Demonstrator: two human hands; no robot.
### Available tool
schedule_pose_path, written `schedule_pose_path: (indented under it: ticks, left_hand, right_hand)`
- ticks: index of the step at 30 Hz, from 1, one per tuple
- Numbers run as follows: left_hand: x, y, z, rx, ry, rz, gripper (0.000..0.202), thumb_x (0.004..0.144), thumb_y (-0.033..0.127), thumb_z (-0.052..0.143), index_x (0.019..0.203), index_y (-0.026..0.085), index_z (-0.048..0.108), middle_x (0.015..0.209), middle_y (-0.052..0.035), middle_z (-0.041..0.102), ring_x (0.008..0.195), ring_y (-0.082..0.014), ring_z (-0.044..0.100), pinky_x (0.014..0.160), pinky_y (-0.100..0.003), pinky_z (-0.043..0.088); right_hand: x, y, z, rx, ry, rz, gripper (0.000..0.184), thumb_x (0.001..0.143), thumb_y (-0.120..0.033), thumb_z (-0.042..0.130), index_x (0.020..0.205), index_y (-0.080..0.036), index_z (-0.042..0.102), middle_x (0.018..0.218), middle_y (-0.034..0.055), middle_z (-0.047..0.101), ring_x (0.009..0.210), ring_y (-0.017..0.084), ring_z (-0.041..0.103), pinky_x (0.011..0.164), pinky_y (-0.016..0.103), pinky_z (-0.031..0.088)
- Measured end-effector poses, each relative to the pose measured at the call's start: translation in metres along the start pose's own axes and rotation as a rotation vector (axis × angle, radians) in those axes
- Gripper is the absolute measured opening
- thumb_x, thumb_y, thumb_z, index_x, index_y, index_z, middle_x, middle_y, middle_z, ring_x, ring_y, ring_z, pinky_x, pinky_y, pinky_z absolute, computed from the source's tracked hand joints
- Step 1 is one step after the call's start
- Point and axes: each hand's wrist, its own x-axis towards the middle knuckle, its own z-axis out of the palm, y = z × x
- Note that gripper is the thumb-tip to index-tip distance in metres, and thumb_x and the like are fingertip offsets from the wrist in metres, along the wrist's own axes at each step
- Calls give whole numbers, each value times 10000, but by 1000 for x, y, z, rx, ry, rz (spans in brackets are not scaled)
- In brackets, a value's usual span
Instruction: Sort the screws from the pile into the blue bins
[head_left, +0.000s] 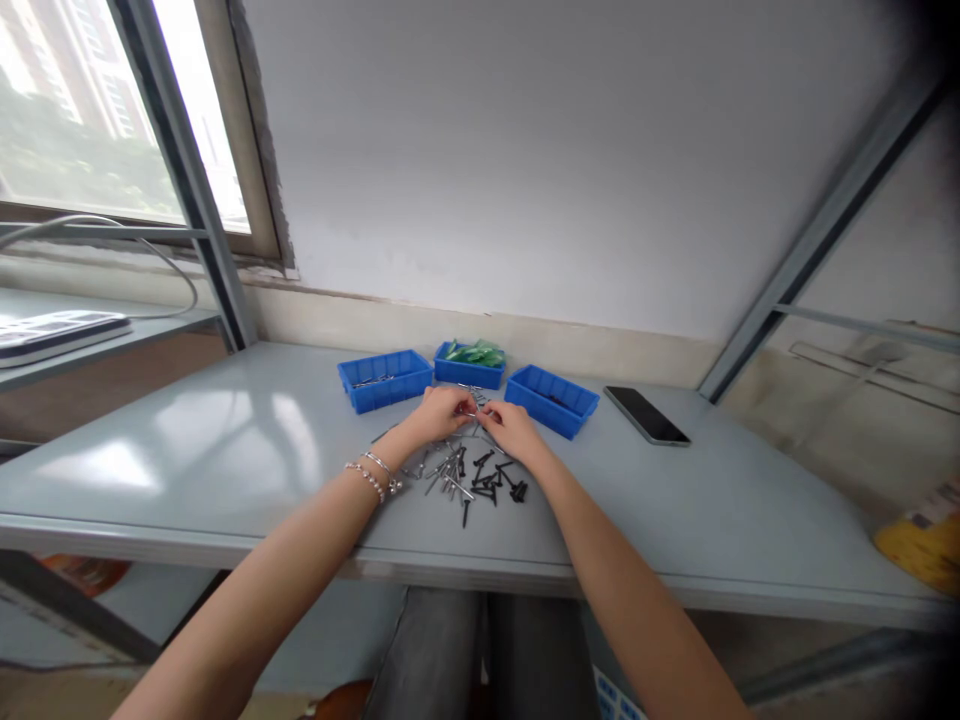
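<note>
Head view: hands over the bench (187, 450)
Hands: left hand (442, 415) and right hand (514, 430) together, fingertips meeting (anything pinched is too small to tell)
Fasteners (457, 480): loose pile mid-bench, just below the hands
Behind: blue trays (385, 382)

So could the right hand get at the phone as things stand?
Probably yes: the blue tray stands between the right hand and the phone, but the hand could likely pass its near side, where nothing lies.

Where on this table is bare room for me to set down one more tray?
The widest bare patch of grey tabletop lies left of the leftmost blue bin and left forearm. A smaller one lies before the black smartphone, beside the right forearm. The centre is crowded: left hand, right hand, screw pile.
</note>
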Motion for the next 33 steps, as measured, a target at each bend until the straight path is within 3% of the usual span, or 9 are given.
schedule_pose_path:
  ticks: [14, 33]
  left_hand:
    - [-2, 0, 1, -18, -1, 47, 162, 751, 303, 517, 803, 174, 601, 827, -30, 626, 775, -168, 537, 676, -277, 346]
    - [-1, -3, 3, -18, 74, 83, 100, 729, 261, 567, 744, 164, 587, 813, -26, 591, 798, -157, 525, 664, -247, 363]
  right_hand:
    - [1, 2, 1, -8, 24, -22, 174, 769, -221, 471, 690, -171, 618, 587, 6, 567, 546, 108, 456, 528, 215, 277]
    - [0, 2, 0, 16, 50, -29, 241, 800, -299, 441, 708, -168, 621, 585, 17, 572, 540, 115, 463, 512, 217, 279]
